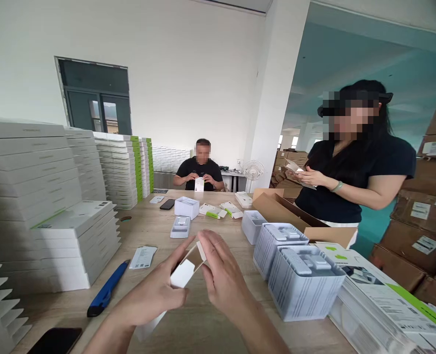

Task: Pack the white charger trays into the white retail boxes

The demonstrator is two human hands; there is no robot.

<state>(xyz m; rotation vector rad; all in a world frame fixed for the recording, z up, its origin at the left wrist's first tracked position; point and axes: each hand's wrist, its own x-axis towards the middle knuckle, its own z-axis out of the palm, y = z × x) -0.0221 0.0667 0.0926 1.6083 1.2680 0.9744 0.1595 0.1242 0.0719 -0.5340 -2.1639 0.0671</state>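
Observation:
A small white cardboard box is tilted in front of me, one end open with its flaps standing out and brown board showing inside. My left hand is closed around the box from the left, thumb along its near side. At the raised end, the fingers of my right hand press together against a flap, with the thumb below. Beyond my hands lies a grey moulded tray with a small part in it. Left of the box are a stack of printed leaflets and a blue utility knife.
Tall stacks of white boxes line the left side. Stacked grey trays and printed box sleeves stand on the right. An open brown carton is behind them. Two people handle boxes across the table. A black phone lies nearby.

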